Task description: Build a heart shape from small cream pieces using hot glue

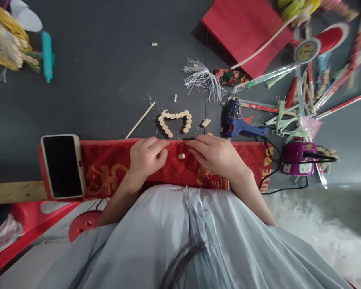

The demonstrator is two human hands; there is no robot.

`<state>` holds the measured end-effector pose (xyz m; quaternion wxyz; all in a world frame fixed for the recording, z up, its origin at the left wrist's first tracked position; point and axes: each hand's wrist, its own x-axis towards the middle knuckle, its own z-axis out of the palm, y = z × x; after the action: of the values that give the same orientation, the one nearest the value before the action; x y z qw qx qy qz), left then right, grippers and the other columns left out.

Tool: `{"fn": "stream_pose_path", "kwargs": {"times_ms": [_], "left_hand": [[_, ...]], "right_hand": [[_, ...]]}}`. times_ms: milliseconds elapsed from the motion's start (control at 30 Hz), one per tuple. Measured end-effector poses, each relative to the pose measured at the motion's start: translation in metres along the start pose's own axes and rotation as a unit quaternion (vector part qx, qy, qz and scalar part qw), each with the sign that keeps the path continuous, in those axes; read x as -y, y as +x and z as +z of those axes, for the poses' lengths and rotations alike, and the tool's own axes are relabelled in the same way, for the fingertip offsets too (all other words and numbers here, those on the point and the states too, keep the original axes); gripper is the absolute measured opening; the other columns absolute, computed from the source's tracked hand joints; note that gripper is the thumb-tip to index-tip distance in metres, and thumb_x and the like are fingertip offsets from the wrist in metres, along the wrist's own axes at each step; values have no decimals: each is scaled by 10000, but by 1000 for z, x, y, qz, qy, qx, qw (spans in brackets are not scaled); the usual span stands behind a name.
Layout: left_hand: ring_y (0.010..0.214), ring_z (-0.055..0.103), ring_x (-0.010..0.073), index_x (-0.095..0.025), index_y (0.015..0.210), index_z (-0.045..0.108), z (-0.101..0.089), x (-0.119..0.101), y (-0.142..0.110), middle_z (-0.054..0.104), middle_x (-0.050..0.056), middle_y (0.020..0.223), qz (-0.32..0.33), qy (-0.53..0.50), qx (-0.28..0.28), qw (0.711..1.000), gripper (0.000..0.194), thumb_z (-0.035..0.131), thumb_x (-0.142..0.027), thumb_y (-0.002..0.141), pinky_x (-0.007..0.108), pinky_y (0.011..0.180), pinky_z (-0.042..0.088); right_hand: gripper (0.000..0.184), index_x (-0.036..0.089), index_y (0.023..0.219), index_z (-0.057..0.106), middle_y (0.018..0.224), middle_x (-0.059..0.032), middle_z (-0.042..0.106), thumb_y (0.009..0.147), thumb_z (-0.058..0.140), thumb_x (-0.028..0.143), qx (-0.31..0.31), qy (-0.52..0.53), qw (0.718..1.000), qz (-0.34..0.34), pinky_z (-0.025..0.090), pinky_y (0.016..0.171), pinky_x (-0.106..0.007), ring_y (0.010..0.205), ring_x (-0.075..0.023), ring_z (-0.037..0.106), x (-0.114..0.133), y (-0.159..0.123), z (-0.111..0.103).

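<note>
My left hand [149, 155] rests over the red cloth, index finger stretched out along its far edge and the other fingers partly curled. Opposite it, my right hand [218, 155] points its fingers inward, slightly apart. I see nothing held in either hand. Between them a small bundle of short pale sticks [181, 156] lies on the red cloth [171, 168]. Just beyond my fingertips is an open, heart-like outline of pale stick bundles [176, 115] on the dark table. Another short stick bundle [206, 123] lies to its right, with a long thin stick [140, 119] to its left.
A blue glue gun [243, 124] lies to the right, near a purple power adapter [299, 158] with black cables. A phone [62, 166] rests at the cloth's left end. Red paper [246, 30] and mixed craft sticks crowd the far right. A teal pen-like tool [47, 56] lies far left.
</note>
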<state>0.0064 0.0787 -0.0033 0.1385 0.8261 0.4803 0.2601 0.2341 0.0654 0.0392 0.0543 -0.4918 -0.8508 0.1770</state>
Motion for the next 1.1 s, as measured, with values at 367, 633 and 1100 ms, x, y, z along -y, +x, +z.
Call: {"fn": "stream_pose_path", "kwargs": {"times_ms": [367,633,1100], "left_hand": [[509,538,102,-199,745,738,0,-3,1,626,-18,575,65,-21,-40,997,254,517,-85,796,229,534,405],[497,535,104,-200,727,739,1,-4,3,623,-26,565,92,-7,-48,995,266,509,-84,794,225,531,418],[514,571,105,-185,746,736,3,-3,3,651,-22,590,101,-15,-46,994,242,523,-81,800,231,540,424]], "right_hand": [[260,177,1051,738,972,-79,780,967,492,197,-5,62,995,78,509,690,-297,814,-195,721,-18,-28,-12],[244,198,956,744,861,-33,787,898,512,147,42,158,980,112,523,656,-271,711,-160,717,-26,-52,-26],[236,209,933,734,967,-70,716,948,502,251,-59,56,986,148,480,697,-302,827,-192,670,-31,-19,-32]]}}
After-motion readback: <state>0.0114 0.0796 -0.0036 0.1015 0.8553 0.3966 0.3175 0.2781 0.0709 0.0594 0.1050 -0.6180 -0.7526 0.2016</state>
